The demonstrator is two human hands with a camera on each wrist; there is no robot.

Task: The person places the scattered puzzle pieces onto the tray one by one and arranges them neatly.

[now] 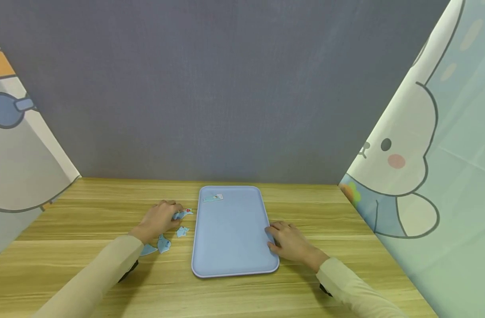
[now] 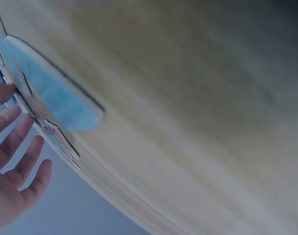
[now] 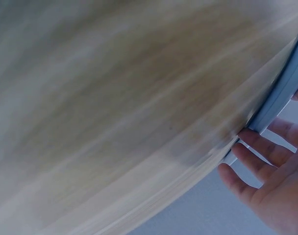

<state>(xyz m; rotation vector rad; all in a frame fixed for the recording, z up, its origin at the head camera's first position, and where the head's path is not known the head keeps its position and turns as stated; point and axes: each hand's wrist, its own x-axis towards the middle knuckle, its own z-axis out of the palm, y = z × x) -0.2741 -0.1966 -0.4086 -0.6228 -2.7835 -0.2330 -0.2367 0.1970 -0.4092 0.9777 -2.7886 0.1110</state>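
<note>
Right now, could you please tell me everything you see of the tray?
The tray is light blue, rectangular, with rounded corners and a low rim; it looks like plastic. It lies flat on the table, short sides near and far. One piece lies inside, near the far left corner. The right hand touches its right edge.

- Here's a blue, red-marked puzzle piece [image 1: 187,211], right at the left hand's [image 1: 158,218] fingertips!
- Three more irregular blue pieces [image 1: 164,244] scattered nearer.
- Pale-blue tray [image 1: 232,238] flat, right hand [image 1: 291,243] touching its rim; one strip-shaped piece [image 1: 212,198] slants inside, far left.
</note>
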